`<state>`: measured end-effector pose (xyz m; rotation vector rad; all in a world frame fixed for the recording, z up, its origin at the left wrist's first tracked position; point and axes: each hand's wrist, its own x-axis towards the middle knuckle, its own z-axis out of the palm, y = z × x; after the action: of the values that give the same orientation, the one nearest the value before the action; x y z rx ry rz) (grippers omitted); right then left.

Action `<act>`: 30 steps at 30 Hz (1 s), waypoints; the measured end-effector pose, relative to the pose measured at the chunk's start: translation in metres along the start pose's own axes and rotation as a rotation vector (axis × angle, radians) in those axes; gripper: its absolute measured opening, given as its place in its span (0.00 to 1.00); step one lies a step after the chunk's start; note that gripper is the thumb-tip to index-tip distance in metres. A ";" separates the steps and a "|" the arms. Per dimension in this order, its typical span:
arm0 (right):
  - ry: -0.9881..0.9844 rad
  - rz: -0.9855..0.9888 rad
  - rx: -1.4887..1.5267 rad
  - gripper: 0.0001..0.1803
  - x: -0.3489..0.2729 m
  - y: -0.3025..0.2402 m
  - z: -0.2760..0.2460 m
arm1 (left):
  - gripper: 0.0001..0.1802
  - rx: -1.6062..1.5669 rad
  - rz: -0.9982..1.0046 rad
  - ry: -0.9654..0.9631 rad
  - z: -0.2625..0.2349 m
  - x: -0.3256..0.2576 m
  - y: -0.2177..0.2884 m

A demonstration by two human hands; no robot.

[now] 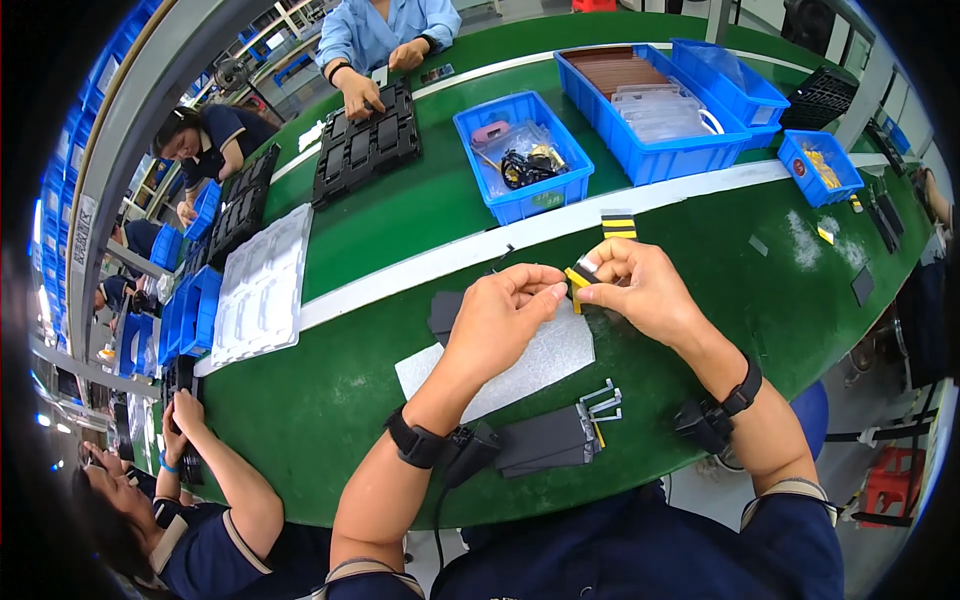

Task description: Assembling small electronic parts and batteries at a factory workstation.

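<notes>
A small yellow-and-black strip (pixel 577 278) is between my hands, above a pale sheet (pixel 560 352). My right hand (pixel 645 292) pinches it between thumb and fingers. Thumb and forefinger of my left hand (pixel 507 318) are closed at the strip's left edge; the exact grip is partly hidden. Just beyond my right hand lies a yellow-and-black striped piece (pixel 619 222). Dark flat pieces (pixel 443 316) show partly behind my left hand. Nearer me rests a stack of dark flat panels (pixel 540 442) with pale tabs (pixel 604 402) at its right end.
Beyond a white line on the green table (pixel 340 410) stand blue bins (pixel 540 205) with loose parts. A small blue bin (pixel 820 168) holds yellow pieces. A white moulded tray (pixel 262 285) lies left. Co-workers sit left; one across handles a black tray (pixel 370 145).
</notes>
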<state>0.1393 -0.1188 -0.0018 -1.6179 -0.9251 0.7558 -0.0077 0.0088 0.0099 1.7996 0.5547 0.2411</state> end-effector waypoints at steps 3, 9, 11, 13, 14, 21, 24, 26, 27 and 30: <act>-0.005 -0.006 0.002 0.13 -0.001 0.000 -0.001 | 0.13 -0.013 -0.043 -0.032 0.002 0.005 0.006; 0.084 -0.126 -0.077 0.07 -0.002 -0.005 -0.007 | 0.13 -0.195 -0.144 -0.102 0.003 0.015 0.006; 0.111 -0.190 -0.051 0.07 0.001 -0.001 -0.008 | 0.11 -0.305 -0.183 -0.123 0.002 0.022 0.003; 0.136 -0.252 -0.026 0.06 0.002 0.001 -0.007 | 0.09 -0.419 -0.224 -0.142 0.005 0.025 0.003; 0.186 -0.271 0.101 0.06 0.003 0.002 -0.006 | 0.10 -0.198 -0.185 -0.069 0.010 0.025 0.006; 0.246 -0.251 0.347 0.07 0.001 -0.007 -0.011 | 0.12 0.498 0.236 0.156 0.012 0.023 0.008; 0.257 -0.162 0.319 0.06 -0.003 -0.009 -0.009 | 0.19 0.575 0.307 0.181 -0.026 0.013 0.019; 0.243 -0.147 0.318 0.06 -0.003 -0.012 -0.006 | 0.22 0.690 0.355 0.115 -0.045 0.002 0.013; 0.232 -0.129 0.311 0.05 -0.003 -0.013 -0.005 | 0.25 0.797 0.404 0.046 -0.051 -0.004 0.009; 0.186 -0.123 0.296 0.04 -0.003 -0.009 0.002 | 0.30 0.819 0.345 0.011 -0.052 -0.013 -0.006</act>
<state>0.1348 -0.1195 0.0068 -1.3333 -0.7338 0.6136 -0.0426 0.0481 0.0218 2.6960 0.3629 0.2809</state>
